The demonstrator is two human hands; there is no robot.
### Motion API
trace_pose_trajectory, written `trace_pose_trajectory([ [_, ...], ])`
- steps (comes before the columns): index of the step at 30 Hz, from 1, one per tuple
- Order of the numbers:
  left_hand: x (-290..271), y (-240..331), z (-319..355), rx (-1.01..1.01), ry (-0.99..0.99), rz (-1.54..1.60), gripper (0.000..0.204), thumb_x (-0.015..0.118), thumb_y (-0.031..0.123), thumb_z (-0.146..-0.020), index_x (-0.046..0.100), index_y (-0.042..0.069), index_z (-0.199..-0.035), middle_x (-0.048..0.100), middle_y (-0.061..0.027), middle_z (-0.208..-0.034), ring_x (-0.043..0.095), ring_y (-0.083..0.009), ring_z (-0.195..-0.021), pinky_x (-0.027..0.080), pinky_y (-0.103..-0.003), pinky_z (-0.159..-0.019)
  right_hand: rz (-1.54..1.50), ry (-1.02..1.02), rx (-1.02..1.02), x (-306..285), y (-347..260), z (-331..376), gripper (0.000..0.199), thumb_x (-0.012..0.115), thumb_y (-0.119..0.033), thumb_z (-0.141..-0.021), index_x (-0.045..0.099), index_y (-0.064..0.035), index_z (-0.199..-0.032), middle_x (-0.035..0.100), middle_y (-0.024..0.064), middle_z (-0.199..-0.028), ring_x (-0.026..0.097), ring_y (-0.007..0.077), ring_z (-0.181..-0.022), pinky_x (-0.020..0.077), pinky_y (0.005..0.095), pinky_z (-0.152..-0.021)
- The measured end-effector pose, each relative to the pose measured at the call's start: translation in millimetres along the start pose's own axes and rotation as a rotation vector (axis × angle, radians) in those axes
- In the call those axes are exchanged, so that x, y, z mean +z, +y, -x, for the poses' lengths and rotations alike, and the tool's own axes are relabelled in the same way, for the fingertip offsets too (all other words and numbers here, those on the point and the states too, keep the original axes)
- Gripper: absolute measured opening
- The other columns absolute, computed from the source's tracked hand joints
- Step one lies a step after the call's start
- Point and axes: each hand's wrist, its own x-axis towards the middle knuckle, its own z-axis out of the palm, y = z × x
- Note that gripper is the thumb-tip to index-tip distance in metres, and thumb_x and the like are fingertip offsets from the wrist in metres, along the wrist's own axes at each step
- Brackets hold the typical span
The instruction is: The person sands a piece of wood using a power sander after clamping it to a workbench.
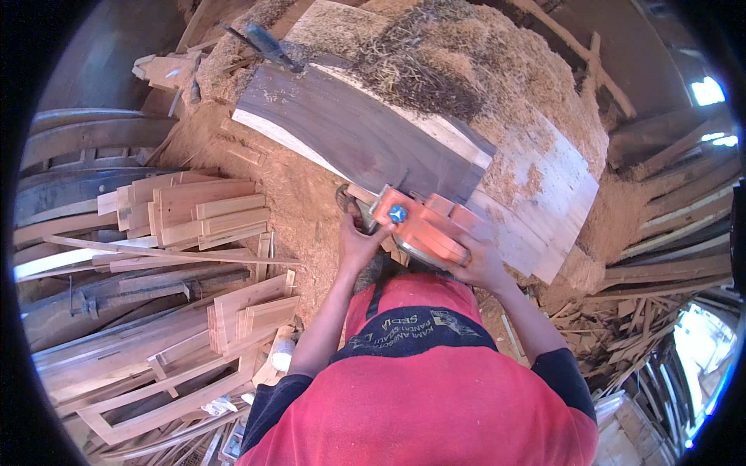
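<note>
An orange electric planer (427,229) with a blue knob is held close in front of my body, over the near edge of a dark board. My right hand (478,264) wraps around its rear part at the right. At its left end, my left hand (361,242) is closed with the thumb against the planer near the knob. A short light wood piece (360,193) pokes out beside my left fingers; whether they touch it I cannot tell. The wide dark brown board (350,128) with pale edges lies just beyond the planer.
Heaped wood shavings (497,62) cover the far boards. A dark hand tool (268,48) lies at the board's far left corner. Stacked cut planks (206,206) and a wooden frame (167,400) stand at left, near a white can (283,351). Offcuts (594,334) pile up at right.
</note>
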Motion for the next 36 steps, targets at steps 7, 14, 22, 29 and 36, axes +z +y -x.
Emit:
trace_pose_trajectory([
  [7,-95,-23,-85,0.002,0.169,-0.006,0.083,0.093,0.046,-0.067,0.061,-0.011,-0.118,0.067,-0.0155,-0.096,0.065,-0.0221,-0.086,0.053,-0.035,-0.078,-0.087,-0.008,-0.096,51,-67,-116,0.045,0.081,-0.028,-0.07,0.067,-0.0066,-0.107,0.07,0.0216,-0.094,0.069,0.0417,-0.087,0.0564,0.0492,-0.076],
  [14,-211,-45,-189,0.002,0.253,0.006,0.081,0.092,0.046,-0.069,0.064,-0.011,-0.121,0.07,-0.0168,-0.103,0.066,-0.0205,-0.091,0.054,-0.034,-0.08,-0.078,0.038,-0.24,113,-142,-245,0.043,0.076,-0.028,-0.075,0.065,-0.0034,-0.109,0.07,0.0216,-0.095,0.069,0.0422,-0.087,0.0562,0.0499,-0.077],
  [22,-325,-44,-296,0.015,0.326,-0.003,0.083,0.092,0.048,-0.07,0.064,-0.01,-0.123,0.07,-0.0108,-0.099,0.064,-0.0157,-0.085,0.052,-0.03,-0.076,-0.063,-0.062,-0.202,163,-220,-373,0.045,0.071,-0.031,-0.081,0.063,-0.0006,-0.113,0.07,0.0245,-0.098,0.069,0.0431,-0.094,0.0551,0.052,-0.084],
  [29,-406,-70,-358,0.024,0.411,0.083,0.059,0.075,0.039,-0.093,0.063,-0.008,-0.127,0.069,-0.0062,-0.102,0.061,-0.0118,-0.083,0.049,-0.027,-0.071,-0.194,0.014,-0.336,203,-271,-450,0.037,0.069,-0.031,-0.081,0.064,0.0037,-0.093,0.07,0.029,-0.087,0.069,0.0449,-0.084,0.0558,0.0519,-0.078],
  [36,-331,-60,-292,-0.054,0.279,0.105,0.064,0.078,0.04,-0.09,0.061,-0.008,-0.129,0.069,-0.0048,-0.104,0.06,-0.0109,-0.086,0.048,-0.025,-0.072,-0.201,0.029,-0.248,165,-213,-362,0.04,0.071,-0.032,-0.078,0.062,0.0024,-0.096,0.068,0.0301,-0.092,0.068,0.0458,-0.089,0.0536,0.054,-0.081],
])
